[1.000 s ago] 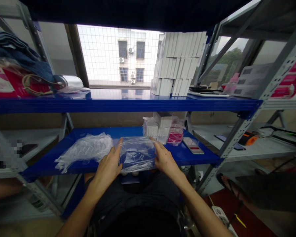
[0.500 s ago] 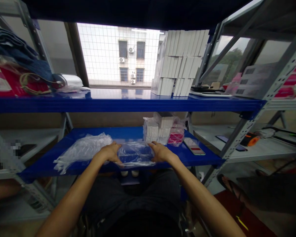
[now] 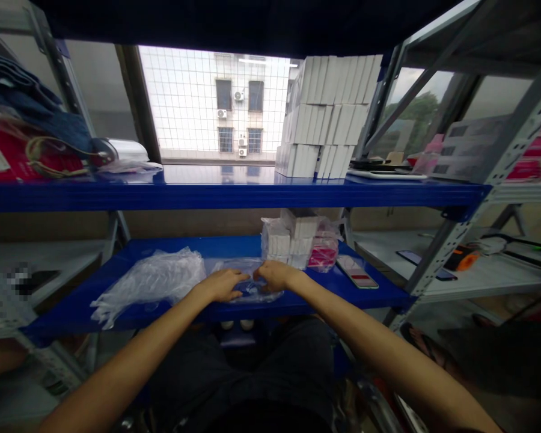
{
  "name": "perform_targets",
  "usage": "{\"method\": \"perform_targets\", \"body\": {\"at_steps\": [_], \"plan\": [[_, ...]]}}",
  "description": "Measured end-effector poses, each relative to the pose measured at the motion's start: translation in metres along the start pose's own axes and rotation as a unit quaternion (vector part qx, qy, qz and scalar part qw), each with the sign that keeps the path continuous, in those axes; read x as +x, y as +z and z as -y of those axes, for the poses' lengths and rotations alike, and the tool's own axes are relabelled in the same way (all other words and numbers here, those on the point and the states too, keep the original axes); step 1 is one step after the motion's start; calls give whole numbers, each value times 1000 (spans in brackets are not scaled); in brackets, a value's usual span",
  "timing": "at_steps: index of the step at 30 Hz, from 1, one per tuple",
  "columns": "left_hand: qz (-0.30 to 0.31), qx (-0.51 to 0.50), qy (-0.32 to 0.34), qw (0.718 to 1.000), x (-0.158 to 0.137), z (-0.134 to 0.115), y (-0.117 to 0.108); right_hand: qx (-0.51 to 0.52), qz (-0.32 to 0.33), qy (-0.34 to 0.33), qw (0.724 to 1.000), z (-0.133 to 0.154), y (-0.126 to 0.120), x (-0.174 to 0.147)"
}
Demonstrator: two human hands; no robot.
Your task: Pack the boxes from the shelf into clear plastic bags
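A thin clear plastic bag (image 3: pixel 252 293) lies on the lower blue shelf in front of me, with both hands on it. My left hand (image 3: pixel 225 284) rests on its left part, fingers stretched out and thumb apart. From the right, my right hand (image 3: pixel 277 276) reaches over the bag, its bent fingers pinching the film near the middle. Only a small space separates the two sets of fingertips. Beside my left hand is a crinkled pile of clear plastic bags (image 3: pixel 157 279). Just behind my right hand stand small white boxes (image 3: pixel 279 243) wrapped in clear plastic.
A pink pack (image 3: pixel 323 252) and a phone (image 3: pixel 357 272) sit right of the wrapped boxes. Overhead, the upper blue shelf (image 3: pixel 216 197) carries stacked white boxes (image 3: pixel 329 114). A metal rack post (image 3: pixel 451 240) rises at the right. An orange tape roll (image 3: pixel 463 257) lies beyond it.
Both hands have moved inward from the bag's two sides towards its middle. The bag, stretched between them before, now lies flatter on the shelf. The view has shifted slightly.
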State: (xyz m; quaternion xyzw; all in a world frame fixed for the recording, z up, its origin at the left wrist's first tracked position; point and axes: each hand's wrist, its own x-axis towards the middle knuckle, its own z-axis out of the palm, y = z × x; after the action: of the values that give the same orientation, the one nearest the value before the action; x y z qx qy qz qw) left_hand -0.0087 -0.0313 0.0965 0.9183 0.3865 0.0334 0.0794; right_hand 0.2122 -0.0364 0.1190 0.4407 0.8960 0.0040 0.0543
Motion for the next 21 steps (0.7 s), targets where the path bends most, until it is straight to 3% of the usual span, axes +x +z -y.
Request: {"method": "perform_targets", "body": {"at_steps": [5,8,11,15,18,21], "plan": [[95,43,-26,994,9,19,-5,14,113,73,991,-4,-1,17],[87,40,9,995,12,22,-15,9,119,50,992,-12,-9,24],[6,45,61,997,11,16,-24,18,91,4,996,-21,-22,23],[-138,77,123,980,-3,-11,-47,61,-2,-79,995,-14,-47,4],[-259,93,179,945,-21,-47,-84,90,-55,-101,989,7,-75,-23],[-396,90,239,882,-39,-86,-139,150,-87,-146,974,29,-117,-55]]}}
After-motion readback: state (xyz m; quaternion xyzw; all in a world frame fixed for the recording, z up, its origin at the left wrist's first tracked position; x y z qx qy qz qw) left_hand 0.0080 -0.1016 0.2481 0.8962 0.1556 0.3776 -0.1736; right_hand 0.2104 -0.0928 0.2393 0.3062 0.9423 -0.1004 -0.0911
